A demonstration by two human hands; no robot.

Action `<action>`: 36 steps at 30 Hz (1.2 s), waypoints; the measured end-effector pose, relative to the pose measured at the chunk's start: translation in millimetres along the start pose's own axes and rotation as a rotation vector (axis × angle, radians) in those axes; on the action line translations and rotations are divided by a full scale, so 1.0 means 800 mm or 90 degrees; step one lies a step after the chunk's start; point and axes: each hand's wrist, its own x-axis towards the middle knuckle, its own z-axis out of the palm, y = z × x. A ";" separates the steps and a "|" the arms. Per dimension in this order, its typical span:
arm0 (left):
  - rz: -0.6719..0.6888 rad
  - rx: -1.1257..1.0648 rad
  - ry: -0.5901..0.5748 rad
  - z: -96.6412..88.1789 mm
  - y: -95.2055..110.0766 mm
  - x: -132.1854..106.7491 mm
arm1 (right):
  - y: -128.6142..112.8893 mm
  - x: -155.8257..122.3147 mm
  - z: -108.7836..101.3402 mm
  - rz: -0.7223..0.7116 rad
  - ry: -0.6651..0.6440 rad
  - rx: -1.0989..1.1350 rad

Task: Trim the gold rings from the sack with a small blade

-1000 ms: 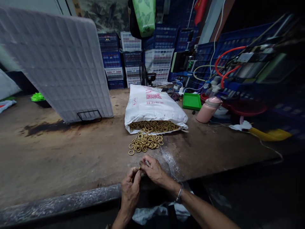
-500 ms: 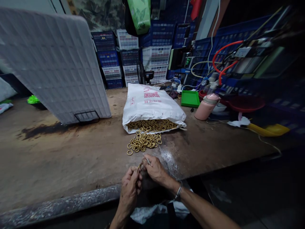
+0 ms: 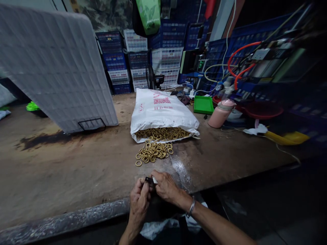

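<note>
My left hand (image 3: 138,199) is closed in a pinch above the table's front edge. The brass ring seen in its fingertips a moment ago is now almost wholly hidden. Facing it, my right hand (image 3: 167,187) is closed on a small black-and-white piece (image 3: 149,180), whose kind I cannot make out. The black end reaches the left fingertips, and the white part lies under the right thumb. Just beyond both hands is a loose pile of brass rings (image 3: 153,152). These spill from the open mouth of a white woven sack (image 3: 163,112) with red print.
A tall pale padded panel (image 3: 58,68) stands at left on the wooden table (image 3: 76,170). To the right are a green tray (image 3: 203,104), a pink bottle (image 3: 221,114) and a yellow scoop (image 3: 288,139). Behind are stacked crates (image 3: 167,58) and a small black fan (image 3: 151,77).
The black-and-white piece now shows between my hands, where the brass ring and a thin pale thing in my right fingers showed before. My right hand has turned and moved slightly down.
</note>
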 end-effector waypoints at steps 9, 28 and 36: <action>0.050 0.001 -0.013 -0.013 -0.011 -0.003 | -0.001 0.007 -0.010 -0.043 -0.074 -0.013; -0.149 -0.428 -0.064 -0.052 0.022 -0.021 | -0.027 0.101 0.031 0.009 0.043 -0.183; -0.201 -0.474 0.016 -0.065 0.014 -0.004 | -0.017 0.082 0.029 -0.018 0.029 -0.156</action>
